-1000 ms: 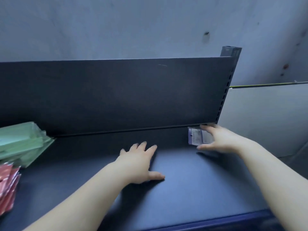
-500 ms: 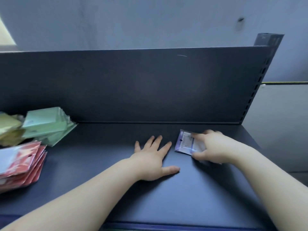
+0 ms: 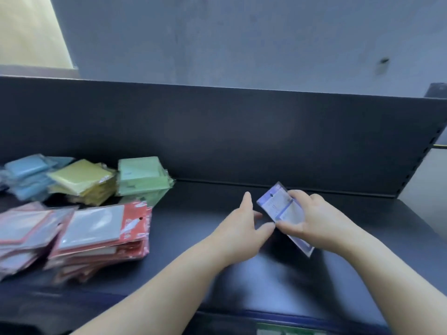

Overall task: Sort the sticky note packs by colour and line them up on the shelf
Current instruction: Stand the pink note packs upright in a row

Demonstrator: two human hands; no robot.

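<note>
Sticky note pack: a purple-edged pack (image 3: pixel 281 210) was held tilted above the shelf (image 3: pixel 362 238), well right of the green stack (image 3: pixel 142 176).
Right hand: the right hand (image 3: pixel 314 221) gripped the pack, thumb and fingers curled round its edges, apparently to carry it to its place.
Left hand: the left hand (image 3: pixel 242 228) hovered loose-fingered and held nothing, between the green stack and the pack, seemingly ready to steady it.
Sorted colours: a yellow stack (image 3: pixel 82 181) and a blue stack (image 3: pixel 29 175) lay left of the green stack, with red packs (image 3: pixel 96 235) in front, evidently grouped by colour.
Outlook: purple had no visible pile, so the bare shelf right of the green stack looked its likely spot.
</note>
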